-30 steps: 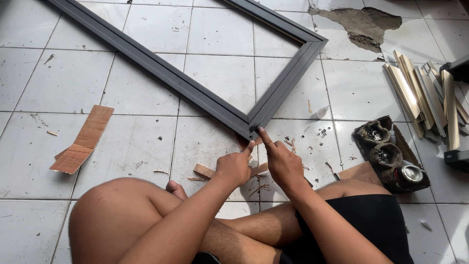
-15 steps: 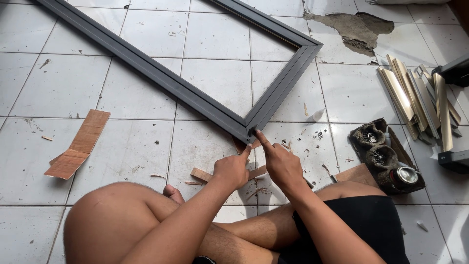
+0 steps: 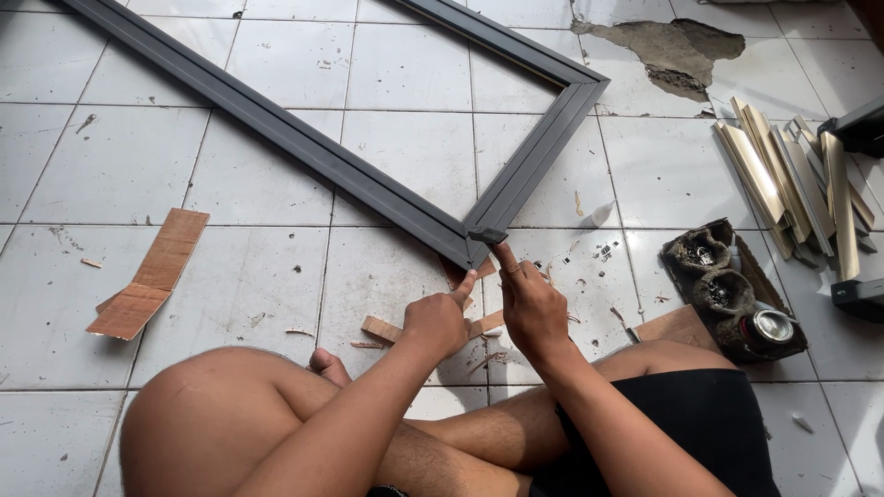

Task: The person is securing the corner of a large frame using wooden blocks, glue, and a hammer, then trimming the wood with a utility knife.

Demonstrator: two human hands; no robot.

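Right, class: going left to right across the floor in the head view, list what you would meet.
Cardboard strip → left hand → right hand → dark tray of tins → bundle of pale metal strips.

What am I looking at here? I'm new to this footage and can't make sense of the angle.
The camera sits on a person's head, looking down at their own crossed legs and two bare hands. They sit on a white tiled floor. The left hand and right hand reach to the near corner of a dark grey frame, fingertips at the joint; neither clearly grips anything. Around them lie a cardboard strip, small wood scraps, a bundle of pale metal profiles and a tray of small round tins.
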